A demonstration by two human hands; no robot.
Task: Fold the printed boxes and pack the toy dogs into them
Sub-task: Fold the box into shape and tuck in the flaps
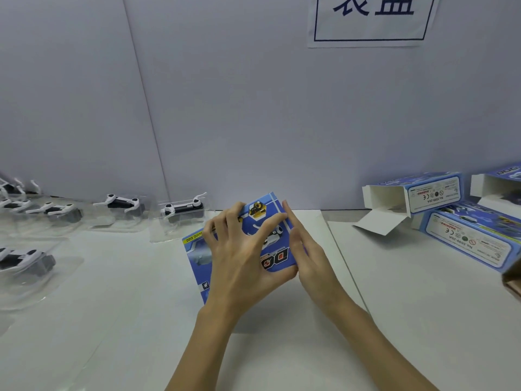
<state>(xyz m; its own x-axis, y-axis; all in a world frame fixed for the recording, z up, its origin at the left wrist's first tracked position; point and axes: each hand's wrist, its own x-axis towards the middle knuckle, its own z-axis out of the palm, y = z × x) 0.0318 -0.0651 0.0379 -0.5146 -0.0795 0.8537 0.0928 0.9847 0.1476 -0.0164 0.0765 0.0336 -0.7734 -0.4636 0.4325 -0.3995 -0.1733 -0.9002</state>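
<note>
A blue printed box (pixel 277 256) stands tilted on the white table (pixel 141 320) at the centre. My left hand (pixel 239 258) grips it from the front, fingers spread over its printed face and thumb across the middle. My right hand (pixel 304 249) lies flat along the box's right side with straight fingers pointing up. Several white-and-black toy dogs in clear plastic trays sit along the left; the nearest dog (pixel 183 208) is just behind the box, another dog (pixel 121 203) sits further left.
Folded blue boxes lie at the right: one with an open end flap (pixel 408 194), one flat (pixel 468 237), another at the far right edge (pixel 499 187). A grey wall with a paper sign (pixel 369 21) closes off the back. More dogs (pixel 25 259) occupy the left edge.
</note>
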